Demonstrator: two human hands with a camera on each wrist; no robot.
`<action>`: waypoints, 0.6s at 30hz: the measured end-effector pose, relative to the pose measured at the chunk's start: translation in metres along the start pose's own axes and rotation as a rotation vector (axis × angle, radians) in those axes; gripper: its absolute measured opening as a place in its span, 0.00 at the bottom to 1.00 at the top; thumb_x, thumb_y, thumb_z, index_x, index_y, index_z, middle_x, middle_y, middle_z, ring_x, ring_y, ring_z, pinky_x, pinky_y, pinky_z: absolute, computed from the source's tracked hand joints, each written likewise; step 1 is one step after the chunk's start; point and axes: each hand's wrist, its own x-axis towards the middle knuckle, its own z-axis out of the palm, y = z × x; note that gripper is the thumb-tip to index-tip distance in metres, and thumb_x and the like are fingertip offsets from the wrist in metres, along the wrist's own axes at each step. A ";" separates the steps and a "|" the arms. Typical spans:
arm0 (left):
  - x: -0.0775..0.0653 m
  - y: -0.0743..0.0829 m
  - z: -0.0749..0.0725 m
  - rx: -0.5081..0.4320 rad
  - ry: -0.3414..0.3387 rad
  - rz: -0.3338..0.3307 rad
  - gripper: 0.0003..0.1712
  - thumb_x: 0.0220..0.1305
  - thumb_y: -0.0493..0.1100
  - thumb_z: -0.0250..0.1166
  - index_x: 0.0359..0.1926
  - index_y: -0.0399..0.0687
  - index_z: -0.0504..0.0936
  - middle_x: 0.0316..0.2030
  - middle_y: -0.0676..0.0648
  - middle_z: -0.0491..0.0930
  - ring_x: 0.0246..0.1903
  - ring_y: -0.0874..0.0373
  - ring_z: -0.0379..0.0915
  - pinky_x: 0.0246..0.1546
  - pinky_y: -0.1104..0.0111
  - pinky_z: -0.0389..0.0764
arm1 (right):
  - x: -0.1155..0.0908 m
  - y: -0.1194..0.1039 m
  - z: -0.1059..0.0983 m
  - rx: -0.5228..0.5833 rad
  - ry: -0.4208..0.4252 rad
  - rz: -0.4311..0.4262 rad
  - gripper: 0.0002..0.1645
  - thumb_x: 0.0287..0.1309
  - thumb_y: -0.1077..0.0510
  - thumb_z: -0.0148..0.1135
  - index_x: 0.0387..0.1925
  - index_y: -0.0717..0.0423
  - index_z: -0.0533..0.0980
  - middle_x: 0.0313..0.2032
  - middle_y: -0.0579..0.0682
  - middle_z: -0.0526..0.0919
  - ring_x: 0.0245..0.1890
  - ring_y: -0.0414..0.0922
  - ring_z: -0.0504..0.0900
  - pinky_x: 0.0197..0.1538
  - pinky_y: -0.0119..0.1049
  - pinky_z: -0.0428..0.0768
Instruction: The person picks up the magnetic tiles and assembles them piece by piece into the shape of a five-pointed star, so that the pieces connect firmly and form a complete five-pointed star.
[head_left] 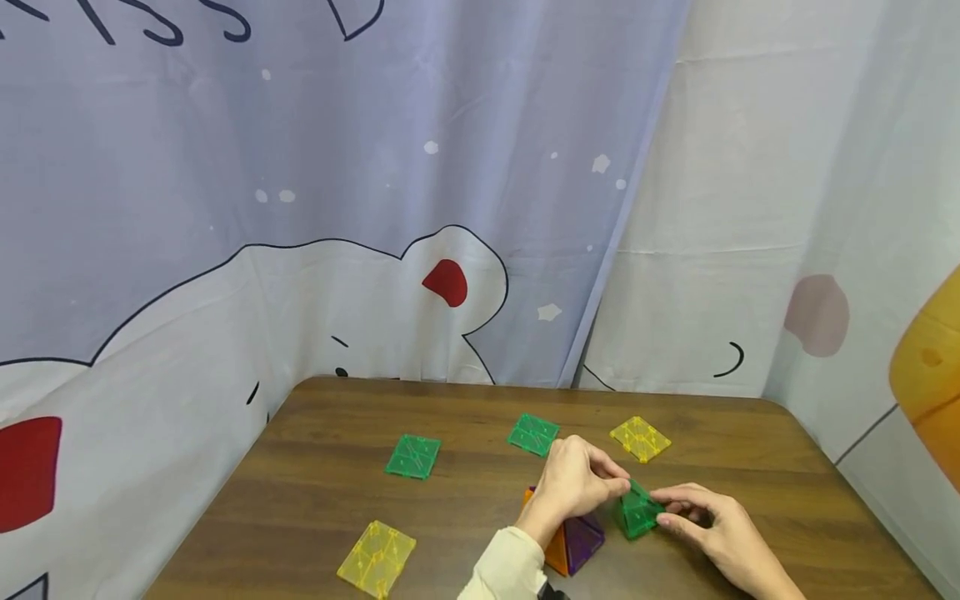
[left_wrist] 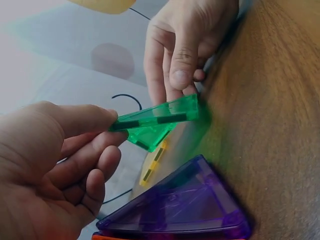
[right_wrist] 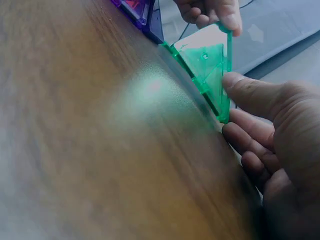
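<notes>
Green translucent triangular magnetic tiles [head_left: 640, 512] stand tilted on the table, at least two seeming to meet along an edge in the left wrist view. My left hand [head_left: 573, 482] pinches their top corner between thumb and forefinger. At the lower right corner, my right hand [head_left: 716, 529] pinches the green piece, thumb on the near side and fingers behind. Just left of it, partly under my left wrist, stands a pyramid-like build with a purple triangular tile [head_left: 583, 542] and an orange triangular tile [head_left: 557, 552]. My left forearm hides part of this build.
Flat square tiles lie about the wooden table [head_left: 300, 517]: a green one [head_left: 413, 457] at left, another green one [head_left: 534, 434] at the back, a yellow one [head_left: 641, 439] back right, and a yellow one [head_left: 377, 559] front left. A printed curtain [head_left: 375, 167] hangs behind.
</notes>
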 end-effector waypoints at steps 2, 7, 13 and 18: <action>0.000 0.001 -0.002 -0.020 0.009 0.001 0.05 0.60 0.43 0.86 0.30 0.62 0.98 0.22 0.68 0.88 0.22 0.78 0.75 0.26 0.79 0.77 | 0.001 -0.001 0.000 0.076 -0.005 0.043 0.20 0.67 0.68 0.76 0.58 0.53 0.89 0.50 0.48 0.92 0.43 0.38 0.90 0.41 0.33 0.88; 0.000 0.002 -0.004 -0.061 0.017 -0.020 0.06 0.60 0.43 0.86 0.30 0.63 0.98 0.23 0.68 0.88 0.23 0.77 0.77 0.26 0.78 0.78 | 0.001 -0.002 -0.001 0.314 -0.045 0.200 0.20 0.74 0.68 0.70 0.64 0.69 0.83 0.55 0.52 0.92 0.48 0.44 0.94 0.48 0.39 0.92; -0.003 0.000 -0.007 -0.070 -0.012 -0.030 0.05 0.61 0.43 0.86 0.31 0.60 0.98 0.22 0.65 0.88 0.24 0.75 0.77 0.28 0.77 0.78 | 0.002 -0.007 -0.003 0.390 -0.031 0.412 0.22 0.76 0.62 0.71 0.63 0.73 0.83 0.43 0.54 0.94 0.35 0.43 0.91 0.40 0.39 0.92; -0.007 -0.003 -0.008 -0.035 -0.015 -0.049 0.06 0.60 0.43 0.87 0.30 0.59 0.97 0.21 0.64 0.88 0.23 0.74 0.77 0.32 0.77 0.78 | 0.001 -0.007 -0.003 0.427 -0.051 0.421 0.23 0.75 0.64 0.71 0.63 0.77 0.81 0.43 0.54 0.94 0.36 0.42 0.92 0.42 0.38 0.92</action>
